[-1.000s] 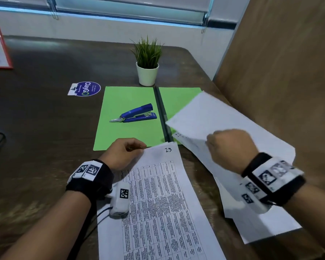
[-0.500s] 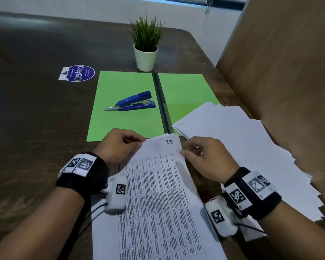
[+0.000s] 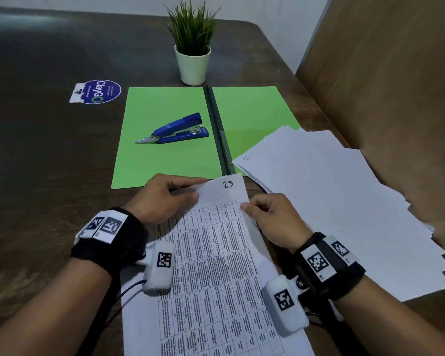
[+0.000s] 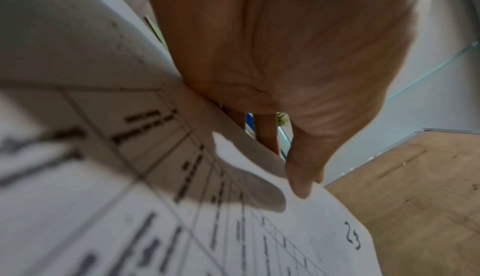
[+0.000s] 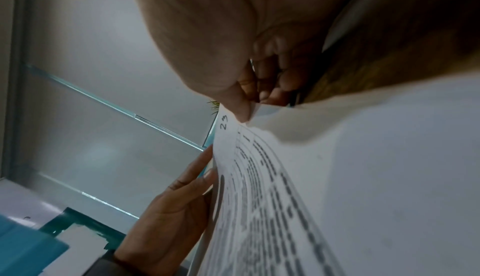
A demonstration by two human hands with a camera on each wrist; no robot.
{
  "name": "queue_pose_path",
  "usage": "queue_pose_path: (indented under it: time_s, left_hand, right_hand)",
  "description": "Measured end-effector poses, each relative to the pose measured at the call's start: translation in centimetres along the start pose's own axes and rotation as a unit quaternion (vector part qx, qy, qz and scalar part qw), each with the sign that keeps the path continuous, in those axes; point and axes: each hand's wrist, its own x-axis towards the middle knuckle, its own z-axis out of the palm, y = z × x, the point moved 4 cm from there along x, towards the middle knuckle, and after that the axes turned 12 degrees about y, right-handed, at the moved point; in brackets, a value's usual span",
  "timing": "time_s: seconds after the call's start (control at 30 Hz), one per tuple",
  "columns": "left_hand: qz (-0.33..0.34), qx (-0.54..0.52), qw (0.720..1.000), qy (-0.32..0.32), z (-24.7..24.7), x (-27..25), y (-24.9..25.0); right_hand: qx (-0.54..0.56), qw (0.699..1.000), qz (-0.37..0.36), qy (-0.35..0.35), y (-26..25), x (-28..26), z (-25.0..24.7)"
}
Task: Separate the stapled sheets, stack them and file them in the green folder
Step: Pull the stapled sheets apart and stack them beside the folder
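A printed sheet marked 23 (image 3: 216, 253) lies before me on top of the stapled set. My left hand (image 3: 165, 199) pinches its top left corner, thumb on top (image 4: 301, 184). My right hand (image 3: 267, 217) pinches the sheet's right edge near the top, thumb on the paper (image 5: 242, 112). The green folder (image 3: 165, 134) lies open beyond the hands, with a blue stapler (image 3: 177, 128) on its left half. A loose pile of separated white sheets (image 3: 344, 206) lies face down at the right, overlapping the folder's right half.
A small potted plant (image 3: 193, 47) stands behind the folder. A round blue sticker (image 3: 98, 91) is on the dark wooden table (image 3: 49, 163) at the left. A wooden partition (image 3: 396, 73) rises close on the right.
My right hand laid a loose sheet on the right pile, then came back to sheet 23 and took its right edge. The left hand kept its hold on the corner.
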Motion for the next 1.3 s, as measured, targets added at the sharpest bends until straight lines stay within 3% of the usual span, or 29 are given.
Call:
queue_pose_path:
  time_s: [0.27, 0.53, 0.77, 1.3]
  left_hand:
    - [-0.002, -0.03, 1.0, -0.002, 0.0, 0.0, 0.0]
    - [-0.022, -0.025, 0.999, 0.004, 0.0, 0.4, 0.1]
    - [-0.021, -0.029, 0.999, 0.01, 0.0, 0.5, -0.5]
    - [-0.013, -0.039, 0.999, 0.005, -0.1, 0.3, -0.4]
  right_hand:
    - [0.058, 0.998, -0.011, -0.023, 0.4, -0.2, 0.0]
    - [0.091, 0.986, -0.047, -0.132, -1.5, -1.8, -0.3]
    - [0.09, 0.993, -0.022, -0.071, -0.8, -1.1, -0.4]
    - [-0.02, 0.996, -0.05, -0.076, -1.0, -1.1, 0.0]
